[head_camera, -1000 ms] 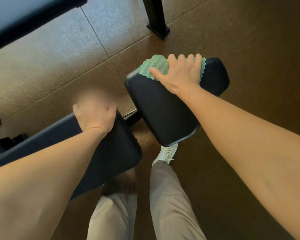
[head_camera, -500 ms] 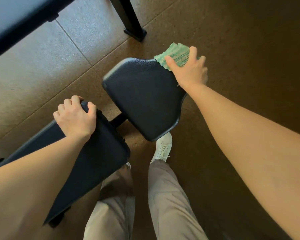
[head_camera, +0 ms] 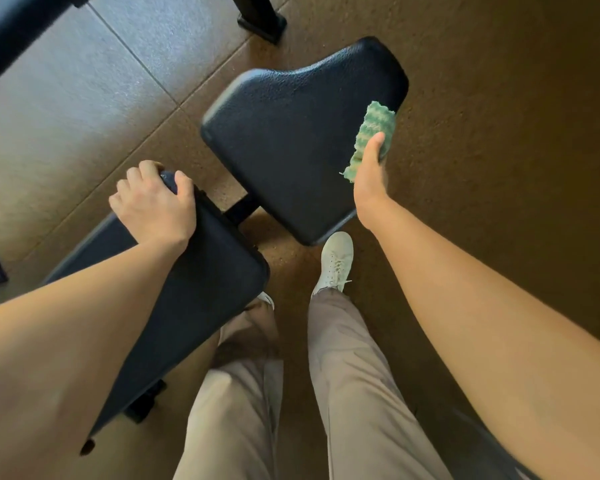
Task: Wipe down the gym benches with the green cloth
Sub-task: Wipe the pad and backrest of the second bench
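Cloth: the green cloth [head_camera: 373,140] is wrapped over the right rim of the seat pad [head_camera: 291,143].
Feel: probably soft, light and limp; it would likely bunch unless pressed flat.
Hold: pinching it round the rim, as here, suits the edges; a flat palm would suit the top.
Right hand: the right hand [head_camera: 369,178] grasps the cloth, thumb on top, fingers hidden under the rim.
Seat pad: grained black vinyl, likely firm and wipeable, fixed to its frame.
Left hand: the left hand [head_camera: 153,206] curls over the end of the back pad [head_camera: 201,292], apparently bracing.
Around: brown floor [head_camera: 499,133]; a white shoe [head_camera: 335,261] just beyond the seat pad's near corner.
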